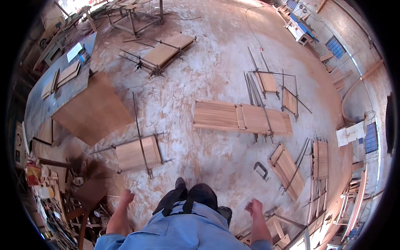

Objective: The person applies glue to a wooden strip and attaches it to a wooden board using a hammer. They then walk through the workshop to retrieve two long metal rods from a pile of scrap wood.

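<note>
My left hand (128, 196) hangs at my side with its fingers curled in, and I see nothing in it. Nearest to it on the floor is a wooden panel (135, 155) gripped by long bar clamps (139, 129). My right hand (253, 207) hangs on the other side, fingers loosely bent and apart, holding nothing. A black C-clamp (261, 171) lies on the floor ahead of it. Beyond that, a clamped wooden panel (287, 171) lies at a slant. Neither hand touches any of these.
A long clamped board (216, 115) lies ahead, smaller clamped frames (266, 81) behind it. At left, a large table (39, 106) has a wooden sheet (93, 110) at its side. Another clamped panel (168, 49) lies farther off. Cluttered shelves (54, 200) stand near left; timber leans at right.
</note>
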